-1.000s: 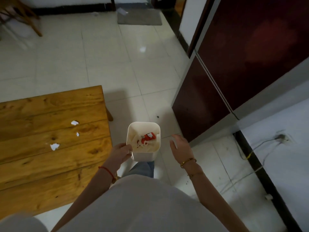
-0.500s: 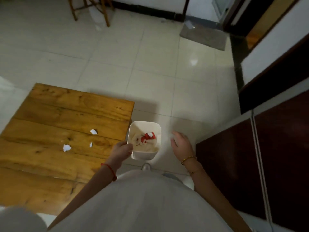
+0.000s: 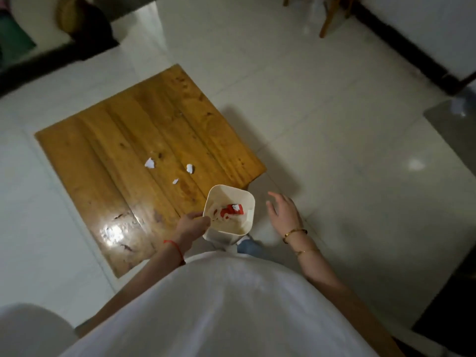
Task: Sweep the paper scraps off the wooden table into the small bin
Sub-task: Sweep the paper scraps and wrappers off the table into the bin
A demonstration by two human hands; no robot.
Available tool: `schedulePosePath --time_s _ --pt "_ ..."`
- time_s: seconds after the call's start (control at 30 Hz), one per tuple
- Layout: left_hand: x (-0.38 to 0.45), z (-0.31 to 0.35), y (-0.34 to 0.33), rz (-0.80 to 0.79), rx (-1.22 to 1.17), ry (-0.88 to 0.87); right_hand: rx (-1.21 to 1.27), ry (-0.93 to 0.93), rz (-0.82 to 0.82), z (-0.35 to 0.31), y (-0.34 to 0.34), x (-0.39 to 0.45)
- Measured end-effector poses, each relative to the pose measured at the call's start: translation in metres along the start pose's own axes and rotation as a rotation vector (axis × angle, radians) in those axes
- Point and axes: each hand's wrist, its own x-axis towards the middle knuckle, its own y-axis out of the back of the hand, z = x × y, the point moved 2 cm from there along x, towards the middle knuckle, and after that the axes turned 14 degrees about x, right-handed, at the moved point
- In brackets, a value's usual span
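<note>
A low wooden table [image 3: 108, 155] stands on the pale tiled floor. Three white paper scraps lie near its middle: one [image 3: 150, 163] to the left, one [image 3: 190, 168] to the right, a smaller one [image 3: 175, 181] nearer me. My left hand [image 3: 192, 226] grips the near-left rim of the small white bin [image 3: 243, 199], which hangs over the table's near right corner. Red and white litter lies inside the bin. My right hand [image 3: 283, 211] hovers to the right of the bin with fingers spread, holding nothing.
Wooden chair legs [image 3: 327, 19] stand at the far right. A dark skirting [image 3: 412, 52] runs along the right wall, and a grey mat [image 3: 453, 130] lies at the right edge. Dark furniture [image 3: 51, 47] sits at the top left.
The view has swung left, so the whole table is now in sight. My left hand has carried the bin over the table's corner. My right hand stays open beside it.
</note>
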Motion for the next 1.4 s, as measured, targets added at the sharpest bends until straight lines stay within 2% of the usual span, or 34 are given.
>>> schedulePosePath --time_s 0.27,0.6,0.97,1.23,1.4 --pt "-0.004 -0.019 -0.044 0.151 -0.276 0.153 -0.089 0.181 -0.257 -0.003 0.009 0.06" --pt "0.025 -0.061 -0.077 0.225 -0.449 0.329 -0.2 0.341 -0.535 -0.017 -0.06 0.118" --pt "0.097 -0.105 -0.1 0.256 -0.478 0.45 -0.355 0.551 -0.65 -0.018 -0.174 0.194" --pt "0.154 -0.141 -0.107 0.276 -0.523 0.517 -0.442 0.624 -0.696 -0.017 -0.256 0.252" --pt "0.177 -0.155 -0.111 0.267 -0.537 0.509 -0.479 0.638 -0.731 -0.01 -0.28 0.264"
